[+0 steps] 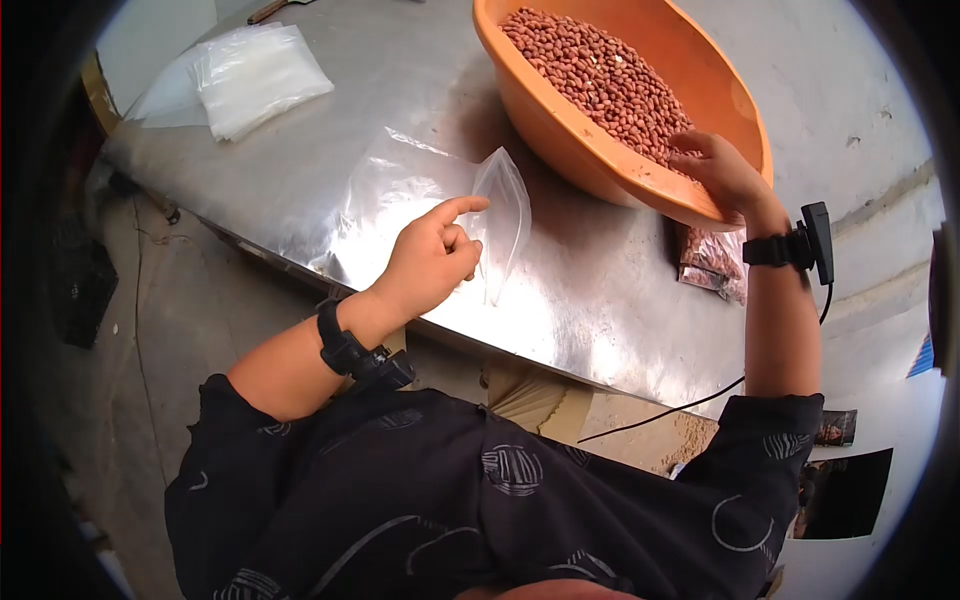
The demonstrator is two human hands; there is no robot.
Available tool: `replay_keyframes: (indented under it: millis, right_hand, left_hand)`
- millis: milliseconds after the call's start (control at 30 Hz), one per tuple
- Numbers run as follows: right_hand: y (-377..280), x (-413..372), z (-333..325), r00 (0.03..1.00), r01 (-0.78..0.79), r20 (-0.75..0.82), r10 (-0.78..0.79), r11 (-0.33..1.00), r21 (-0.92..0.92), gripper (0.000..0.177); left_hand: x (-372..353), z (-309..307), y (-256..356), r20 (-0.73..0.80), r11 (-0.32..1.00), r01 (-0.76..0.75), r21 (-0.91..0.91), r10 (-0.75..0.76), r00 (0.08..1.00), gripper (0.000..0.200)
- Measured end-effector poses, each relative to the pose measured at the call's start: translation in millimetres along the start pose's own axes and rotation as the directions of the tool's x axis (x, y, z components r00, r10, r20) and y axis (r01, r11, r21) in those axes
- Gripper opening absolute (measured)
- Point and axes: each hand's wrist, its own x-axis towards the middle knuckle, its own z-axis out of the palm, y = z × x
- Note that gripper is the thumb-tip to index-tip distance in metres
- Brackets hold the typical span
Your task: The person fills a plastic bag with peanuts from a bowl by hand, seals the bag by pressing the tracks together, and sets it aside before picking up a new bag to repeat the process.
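An orange basin (560, 130), tilted in view, holds many reddish-brown nuts (600, 80). My right hand (722, 172) reaches over its near rim, with the fingers at the edge of the nuts; the fingers are curled and what they hold, if anything, is too small to tell. A clear plastic bag (505, 215) lies on the metal table. Over this bag is my left hand (437, 250), its index finger stretched out at the bag's edge and the other fingers curled. Whether it pinches the film cannot be made out.
A stack of clear bags (262, 80) lies at the table's (600, 320) back left, near a wooden-handled tool (268, 10). Beside the basin, under my right forearm, is a filled bag (712, 262). A black cable (665, 412) runs from my right wrist device.
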Motion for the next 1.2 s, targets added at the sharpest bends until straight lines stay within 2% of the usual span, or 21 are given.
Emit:
replay_keyframes:
  millis: [67,167,200,267,333,367,433,567,667,767,800,900,1000,1100,1200]
  right_hand:
    - [0.1,5.8,-11.0,0.976,-0.064,0.207,0.072,0.997,-0.047,0.046]
    - [-41.6,7.1,-26.4,0.913,-0.268,0.312,0.263,0.963,-0.025,0.055]
    - [-40.1,16.7,-28.8,0.904,-0.258,0.345,0.252,0.966,-0.03,0.062]
    - [-44.6,35.7,-31.9,0.932,-0.202,0.296,0.209,0.978,-0.055,0.061]
    - [-61.9,51.2,-34.7,0.955,-0.161,0.247,0.166,0.986,-0.041,0.064]
    - [-52.8,71.3,-33.1,0.969,-0.01,0.246,0.018,0.999,-0.034,0.063]
    - [-58.5,101.0,-28.4,0.954,0.182,0.239,-0.178,0.983,0.006,0.062]
    - [-82.7,147.1,-10.6,0.916,0.388,0.16,-0.369,0.914,-0.115,0.06]
    - [-86.7,183.6,12.2,0.837,0.547,0.106,-0.537,0.817,-0.182,0.056]
    - [-107.7,195.6,32.0,0.818,0.573,0.187,-0.544,0.794,-0.202,0.051]
    - [-109.0,201.5,40.9,0.813,0.576,0.193,-0.549,0.805,-0.139,0.046]
    - [-104.5,213.4,51.4,0.86,0.446,0.234,-0.454,0.89,0.091,0.049]
    - [-94.2,208.5,49.7,0.846,0.48,0.303,-0.44,0.874,-0.073,0.049]
    - [-80.7,193.8,42.4,0.872,0.302,0.442,-0.208,0.941,-0.153,0.048]
    - [-68.6,158.9,35.1,0.874,0.24,0.467,-0.135,0.955,-0.174,0.045]
  left_hand:
    - [0.6,-0.1,0.2,0.011,1.0,-0.012,0.028,0.011,1.0,0.045]
    - [-0.1,2.5,-3.8,0.017,0.992,-0.072,0.101,0.071,0.997,0.046]
    - [-2.0,3.6,-2.9,0.021,0.986,-0.099,0.137,0.097,0.995,0.047]
    - [-4.2,4.4,-3.3,0.02,0.97,-0.159,0.184,0.158,0.987,0.047]
    - [-4.9,3.6,-2.4,0.015,0.975,-0.159,0.156,0.159,0.987,0.047]
    - [-5.1,3.1,-2.7,0.011,0.977,-0.161,0.143,0.161,0.987,0.047]
    - [-5.6,2.2,-4.4,0.013,0.978,-0.168,0.126,0.167,0.986,0.047]
    - [-5.5,-0.4,-2.9,0.036,0.979,-0.16,0.129,0.156,0.987,0.048]
    - [-5.1,-2.4,-5.5,0.053,0.969,-0.205,0.136,0.2,0.978,0.049]
    - [-4.8,-4.8,-6.4,0.069,0.962,-0.222,0.161,0.214,0.974,0.05]
    - [-5.1,-5.2,-5.4,0.07,0.96,-0.227,0.164,0.218,0.973,0.05]
    - [-4.6,-5.8,-5.6,0.066,0.955,-0.249,0.159,0.242,0.968,0.05]
    - [-4.5,-6.9,-6.6,0.056,0.95,-0.269,0.16,0.263,0.963,0.049]
    - [-4.5,-7.7,-5.3,0.053,0.95,-0.264,0.169,0.259,0.964,0.049]
    - [-5.5,-7.1,-4.4,0.044,0.95,-0.264,0.169,0.26,0.965,0.05]
